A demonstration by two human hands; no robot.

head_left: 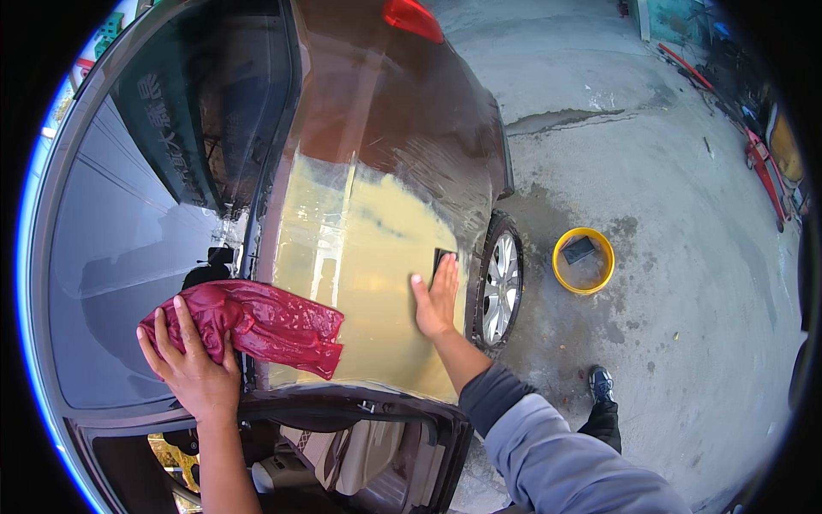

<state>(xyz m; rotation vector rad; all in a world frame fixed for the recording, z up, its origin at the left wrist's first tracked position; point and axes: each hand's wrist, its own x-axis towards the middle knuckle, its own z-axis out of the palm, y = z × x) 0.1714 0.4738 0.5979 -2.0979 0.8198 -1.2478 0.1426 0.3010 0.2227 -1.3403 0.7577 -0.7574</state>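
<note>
The pale yellow filler patch (385, 300) on the brown car's rear quarter panel is wet and glossy toward its left side. At its left edge, the person's left hand (204, 377) clutches a bunched, wet crimson cloth (282, 321), whose free end lies across the patch. At the patch's right edge, the person's right hand (438, 308) is laid with fingers outstretched on a black sanding pad (438, 257) and the thumb spread; whether the fingers grip the pad or only press it cannot be told. Left of the patch, the dark window (145, 257) carries a reflected sign (163, 137) with large pale characters. Right of the patch are the tyred alloy wheel (503, 287) and, farther out, a yellow-rimmed bucket (611, 260) containing a dark block (579, 250). Above the patch is a red tail light (414, 19); below it, beige seats (368, 454) show.
</note>
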